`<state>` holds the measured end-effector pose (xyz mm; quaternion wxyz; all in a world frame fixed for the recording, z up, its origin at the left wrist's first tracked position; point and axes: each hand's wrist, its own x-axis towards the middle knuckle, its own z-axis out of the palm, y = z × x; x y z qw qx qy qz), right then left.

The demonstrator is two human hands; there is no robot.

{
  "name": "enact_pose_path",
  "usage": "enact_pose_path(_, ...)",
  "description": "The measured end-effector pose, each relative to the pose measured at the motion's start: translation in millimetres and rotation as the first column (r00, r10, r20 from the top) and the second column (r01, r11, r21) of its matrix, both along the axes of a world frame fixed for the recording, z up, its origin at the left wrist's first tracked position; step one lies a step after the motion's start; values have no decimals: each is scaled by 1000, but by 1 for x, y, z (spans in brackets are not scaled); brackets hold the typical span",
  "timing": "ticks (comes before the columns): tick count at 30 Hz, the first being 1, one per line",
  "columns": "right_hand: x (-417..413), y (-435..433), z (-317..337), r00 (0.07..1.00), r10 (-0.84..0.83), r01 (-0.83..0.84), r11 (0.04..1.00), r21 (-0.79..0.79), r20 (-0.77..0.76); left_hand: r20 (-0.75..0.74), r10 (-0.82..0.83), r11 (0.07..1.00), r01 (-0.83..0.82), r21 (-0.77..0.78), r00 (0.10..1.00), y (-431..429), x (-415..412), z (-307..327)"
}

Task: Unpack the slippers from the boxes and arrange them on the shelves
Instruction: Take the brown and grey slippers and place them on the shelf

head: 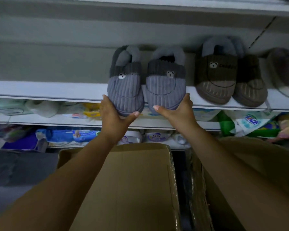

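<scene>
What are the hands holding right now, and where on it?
The left hand cups the toe of the left grey slipper; the right hand cups the toe of the right grey slipper. Both toes overhang the shelf edge.

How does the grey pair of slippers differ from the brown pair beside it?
The grey pair overhangs the shelf edge, toes cupped by the left hand and right hand; the brown pair sits untouched. In the grey pair the slippers lie side by side; in the brown pair they overlap. Both carry bear badges.

Dim, bluish light; soft blur and wide-angle bending at edges.
</scene>
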<state>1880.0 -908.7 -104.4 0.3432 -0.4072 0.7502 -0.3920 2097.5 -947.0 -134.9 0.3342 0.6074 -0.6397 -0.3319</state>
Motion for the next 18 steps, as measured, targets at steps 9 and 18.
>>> enact_pose_path(9,6,-34,-15,960,48,-58,998,-27,-276,298,-66,998,70,-2,952,-58,5,9)
enact_pose_path(18,-7,-54,-19,936,52,-68,997,-32,-349,389,-83,997,75,36,917,-76,1,10)
